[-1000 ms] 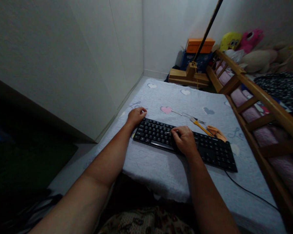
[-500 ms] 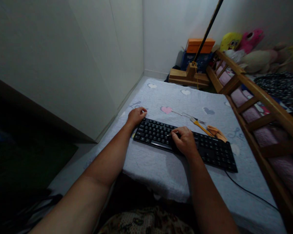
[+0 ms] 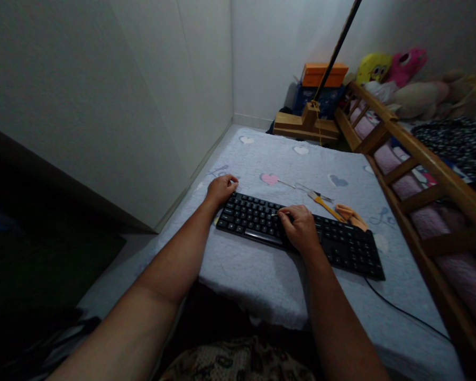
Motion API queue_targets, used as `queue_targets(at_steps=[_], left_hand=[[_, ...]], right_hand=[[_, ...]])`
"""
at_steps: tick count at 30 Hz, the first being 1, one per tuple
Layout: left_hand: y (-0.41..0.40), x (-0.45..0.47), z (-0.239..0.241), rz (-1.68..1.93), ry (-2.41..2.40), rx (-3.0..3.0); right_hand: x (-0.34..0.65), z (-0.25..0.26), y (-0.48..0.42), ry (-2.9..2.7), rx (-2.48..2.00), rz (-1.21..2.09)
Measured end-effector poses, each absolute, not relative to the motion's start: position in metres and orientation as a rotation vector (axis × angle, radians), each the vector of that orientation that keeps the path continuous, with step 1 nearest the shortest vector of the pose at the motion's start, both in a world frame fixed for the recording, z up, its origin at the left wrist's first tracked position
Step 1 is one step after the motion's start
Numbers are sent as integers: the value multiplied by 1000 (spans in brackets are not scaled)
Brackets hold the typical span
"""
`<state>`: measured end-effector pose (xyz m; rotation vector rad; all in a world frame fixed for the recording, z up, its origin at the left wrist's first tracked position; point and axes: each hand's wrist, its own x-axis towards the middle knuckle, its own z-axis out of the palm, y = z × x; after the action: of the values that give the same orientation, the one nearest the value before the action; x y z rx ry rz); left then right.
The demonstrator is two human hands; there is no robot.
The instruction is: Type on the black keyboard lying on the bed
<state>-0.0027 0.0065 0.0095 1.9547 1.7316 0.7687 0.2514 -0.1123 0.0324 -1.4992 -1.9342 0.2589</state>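
A black keyboard (image 3: 257, 218) lies at a slant on a cloth-covered table (image 3: 246, 280). At its far left corner rests my left hand (image 3: 221, 189), fingers curled in against the keyboard's edge. Over the middle keys, my right hand (image 3: 299, 225) pinches a thin white stick that looks like a cotton swab (image 3: 280, 214), its tip down among the keys. The palm hides part of the keys below it. Behind the keyboard lie another white swab (image 3: 286, 183), thin tweezers (image 3: 315, 192), a yellow-handled brush (image 3: 327, 207) and a folded orange cloth (image 3: 353, 217).
The keyboard's cable (image 3: 408, 312) runs off the right side of the table. A wooden bed rail (image 3: 428, 169) stands along the right, and a pale wall panel (image 3: 150, 106) along the left. Beyond the table are a wooden stand (image 3: 293, 123) with a pole and an orange box (image 3: 324, 74).
The swab in my right hand has shifted slightly among the keys, and its stick now lies flatter. My left hand stays at the keyboard's corner.
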Motion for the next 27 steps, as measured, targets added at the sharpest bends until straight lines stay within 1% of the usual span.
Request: queue_targets(at_steps=[17,27], left_hand=[[6,-2,11,765,1743,1954],[8,-3,9,773,1735,1956]], right_hand=[[258,32,-112,-1903,-1555,240],[253,32,-112,-1940,-1500,269]])
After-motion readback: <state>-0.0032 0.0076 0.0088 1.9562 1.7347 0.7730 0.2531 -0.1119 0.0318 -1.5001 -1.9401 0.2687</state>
